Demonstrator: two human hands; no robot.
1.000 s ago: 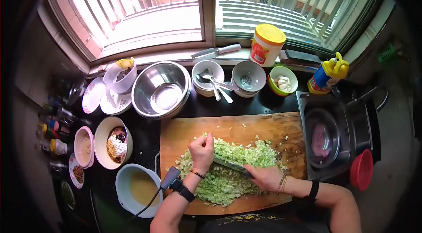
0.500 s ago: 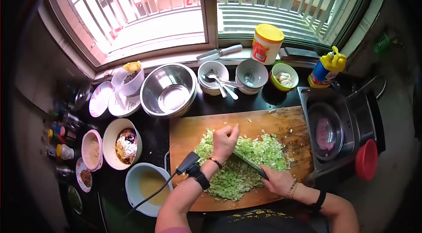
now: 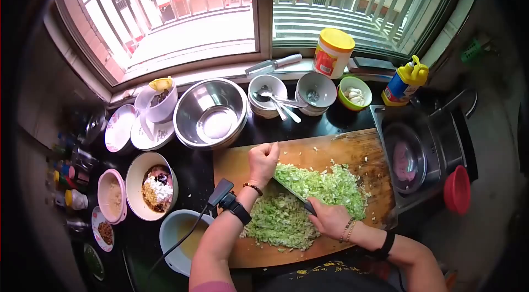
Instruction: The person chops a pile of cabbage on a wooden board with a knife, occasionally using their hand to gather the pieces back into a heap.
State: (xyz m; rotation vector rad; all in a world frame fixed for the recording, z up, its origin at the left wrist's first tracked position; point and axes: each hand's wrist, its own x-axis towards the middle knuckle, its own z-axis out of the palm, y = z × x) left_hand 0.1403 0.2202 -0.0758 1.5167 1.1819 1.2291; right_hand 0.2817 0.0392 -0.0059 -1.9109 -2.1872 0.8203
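My right hand [image 3: 329, 218] is wrapped round the dark handle of a kitchen knife [image 3: 293, 194]. The blade slants up and left over a heap of finely chopped pale green cabbage [image 3: 286, 223]. At the blade's far end my left hand [image 3: 264, 162] is closed in a fist on the knife; its fingertips are partly hidden. More chopped cabbage [image 3: 330, 184] lies on the other side of the blade. All of it rests on a wooden cutting board [image 3: 237, 156].
Left of the board stand a bowl with seasonings and white powder [image 3: 157, 162] and a pale basin of cloudy liquid [image 3: 168, 229]. Behind it are steel bowls [image 3: 187, 110], stacked bowls with spoons [image 3: 268, 85] and a green bowl of garlic [image 3: 355, 97]. A sink [image 3: 380, 126] is at the right.
Both hands and the knife have shifted left across the cabbage, the left hand also slightly away from me. The camera view has moved a little.
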